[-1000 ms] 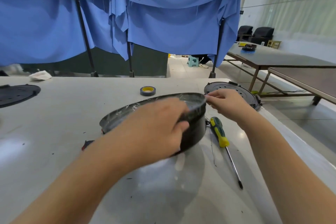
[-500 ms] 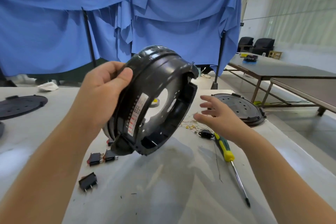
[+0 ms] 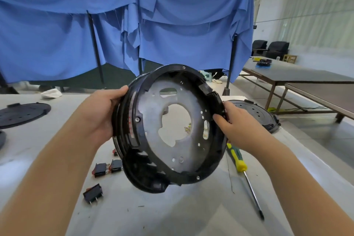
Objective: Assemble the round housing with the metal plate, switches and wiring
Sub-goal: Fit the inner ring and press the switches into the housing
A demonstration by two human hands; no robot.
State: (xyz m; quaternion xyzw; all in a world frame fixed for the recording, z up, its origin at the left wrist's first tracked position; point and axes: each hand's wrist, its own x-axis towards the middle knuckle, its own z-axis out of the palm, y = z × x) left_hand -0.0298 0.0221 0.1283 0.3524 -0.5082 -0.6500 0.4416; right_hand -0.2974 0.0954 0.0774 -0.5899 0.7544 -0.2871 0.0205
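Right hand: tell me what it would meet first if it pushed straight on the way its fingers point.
The right hand already grips the round housing at its right rim, so it would press straight into that rim. Its fingers point up and left; beyond sits the metal plate, though depth is unclear.

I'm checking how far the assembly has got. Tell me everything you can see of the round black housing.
The round housing is a black, plastic-looking ring held above the table, tilted with its open side toward the camera. A grey metal plate with a large central cutout, slots and small holes sits inside; screw heads dot the rim. The wall has notches and a label strip on its left side. The left hand grips the left rim, the right hand the right.
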